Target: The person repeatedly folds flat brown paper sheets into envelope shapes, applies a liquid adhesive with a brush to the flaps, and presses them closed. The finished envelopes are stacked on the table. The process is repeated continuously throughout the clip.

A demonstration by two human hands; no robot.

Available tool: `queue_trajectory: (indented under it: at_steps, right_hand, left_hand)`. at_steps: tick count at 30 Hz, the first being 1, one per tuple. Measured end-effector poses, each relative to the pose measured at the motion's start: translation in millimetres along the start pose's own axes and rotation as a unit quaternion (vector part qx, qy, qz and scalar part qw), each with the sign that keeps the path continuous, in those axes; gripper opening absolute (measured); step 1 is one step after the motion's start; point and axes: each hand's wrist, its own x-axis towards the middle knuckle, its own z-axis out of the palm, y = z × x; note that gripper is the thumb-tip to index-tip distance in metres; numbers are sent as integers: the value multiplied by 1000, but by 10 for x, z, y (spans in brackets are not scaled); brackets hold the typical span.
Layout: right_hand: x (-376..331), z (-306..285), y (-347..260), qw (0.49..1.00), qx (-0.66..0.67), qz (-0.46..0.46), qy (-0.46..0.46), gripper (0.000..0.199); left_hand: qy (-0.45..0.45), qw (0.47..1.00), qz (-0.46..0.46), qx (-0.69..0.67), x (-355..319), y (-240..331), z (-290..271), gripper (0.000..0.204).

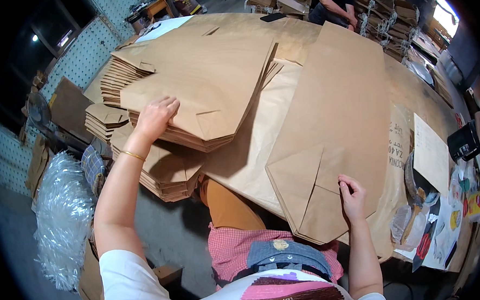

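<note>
Paper bags, flat and brown, covered most of the desk (411,95) when I checked this moment. I judged the step in hand to be sorting or stacking: one bag at a time passing between the big pile on the left and the smaller pile in front of the person.

Left hand (154,119): it lay palm down on the near edge of the tall stack of bags (204,81), fingers (168,105) spread and slightly curled over the top sheets. Whether it pinched a single bag or only pressed on the stack, I could not tell. Further stacks (108,120) sat below and to the left of it, stepped like shingles.

Right hand (353,198): thumb and fingers were closed lightly on the right edge of the folded bottom flap of the flat bag (330,118) that lay long-ways on the desk, on top of a few like it. The grip looked like a pinch, not a full clench.

In my judgement the next move called for the left fingers to part one sheet cleanly from the stack, since the sheets lay tight together.

Also noted: a bundle of clear plastic (64,213) at lower left, clutter of small items at the desk's right end (434,221), and another person (333,4) at the far end.
</note>
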Motion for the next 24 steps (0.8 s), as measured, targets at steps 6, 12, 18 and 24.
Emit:
queue_trajectory:
  at_steps: [6,12,18,24]
  right_hand:
    - [-16,-3,-40,998,-52,-41,-7,12]
    - [-4,-624,-189,991,-121,29,-47,27]
    - [282,-736,-175,926,-366,21,-90,42]
    - [632,-497,-178,942,-314,29,-112,40]
  left_hand:
    - [-180,980,-89,18,-171,194,92,46]
    - [-26,997,-47,-47,322,1400,-259,48]
    - [-107,922,-55,-367,824,2872,504,37]
    - [-203,844,-130,-478,1460,3073,805,39]
